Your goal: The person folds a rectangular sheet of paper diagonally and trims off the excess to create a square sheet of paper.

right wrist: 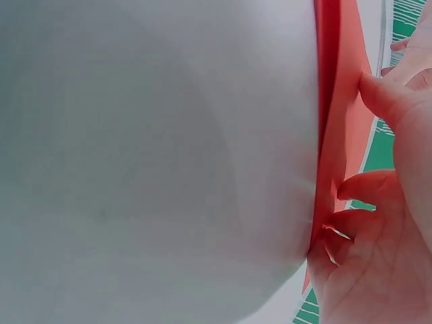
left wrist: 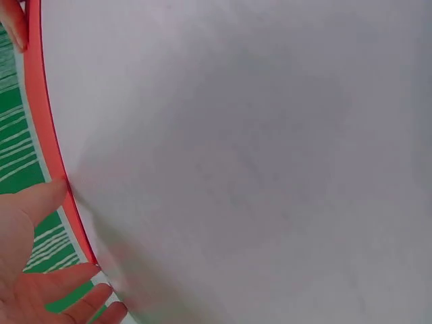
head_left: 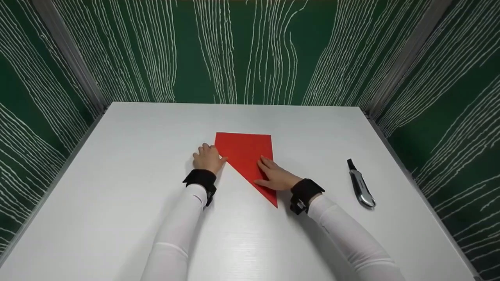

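A sheet of red paper [head_left: 245, 150], folded along a slanting lower left edge, lies on the white table and tapers to a point towards the person. Along its left edge is my left hand [head_left: 208, 158], fingers spread, the thumb reaching the slanted edge. My right hand [head_left: 276, 175] rests on the right part of the paper with fingers extended, pressing it down. Seen low in the right wrist view, the red paper [right wrist: 347, 128] shows layers slightly apart at its edge, with the right fingertips [right wrist: 346, 191] on it.
To the right of the hands, a grey and black utility knife [head_left: 361, 186] lies on the white table [head_left: 117, 156]. Green walls [head_left: 269, 50] with pale wavy lines enclose the table at the back and both sides.
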`<act>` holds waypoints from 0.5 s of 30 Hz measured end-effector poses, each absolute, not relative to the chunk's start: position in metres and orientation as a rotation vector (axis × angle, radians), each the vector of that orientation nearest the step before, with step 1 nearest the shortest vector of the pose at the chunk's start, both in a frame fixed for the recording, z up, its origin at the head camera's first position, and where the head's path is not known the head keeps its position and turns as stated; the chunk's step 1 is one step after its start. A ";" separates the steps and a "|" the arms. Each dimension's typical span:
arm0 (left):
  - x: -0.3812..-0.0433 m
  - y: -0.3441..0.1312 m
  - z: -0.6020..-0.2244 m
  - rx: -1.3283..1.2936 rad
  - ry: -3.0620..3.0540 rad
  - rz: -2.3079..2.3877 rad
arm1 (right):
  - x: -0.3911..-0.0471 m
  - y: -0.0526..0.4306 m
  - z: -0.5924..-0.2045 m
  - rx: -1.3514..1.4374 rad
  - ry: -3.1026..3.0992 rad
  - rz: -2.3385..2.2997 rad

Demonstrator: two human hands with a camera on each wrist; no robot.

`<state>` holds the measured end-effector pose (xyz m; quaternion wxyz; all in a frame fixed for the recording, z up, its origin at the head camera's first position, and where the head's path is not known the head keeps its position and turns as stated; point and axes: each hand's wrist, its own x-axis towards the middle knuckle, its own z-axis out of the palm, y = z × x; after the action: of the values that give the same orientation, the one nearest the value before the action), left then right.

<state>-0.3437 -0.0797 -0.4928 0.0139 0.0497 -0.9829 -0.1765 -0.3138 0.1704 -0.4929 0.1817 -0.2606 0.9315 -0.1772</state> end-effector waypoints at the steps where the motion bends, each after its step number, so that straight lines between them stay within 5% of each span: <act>1: -0.344 -0.080 -0.492 0.166 -3.062 -0.569 | -0.314 0.170 -0.493 -0.735 2.629 -0.500; 15: -0.347 -0.084 -0.485 0.246 -2.912 -0.971 | -0.308 0.169 -0.493 -0.758 2.626 -0.490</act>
<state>-0.3473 -0.0842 -0.4855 0.0311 0.0797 -0.9452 -0.3151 -0.3079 0.1692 -0.4935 0.1813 -0.2683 0.9301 -0.1736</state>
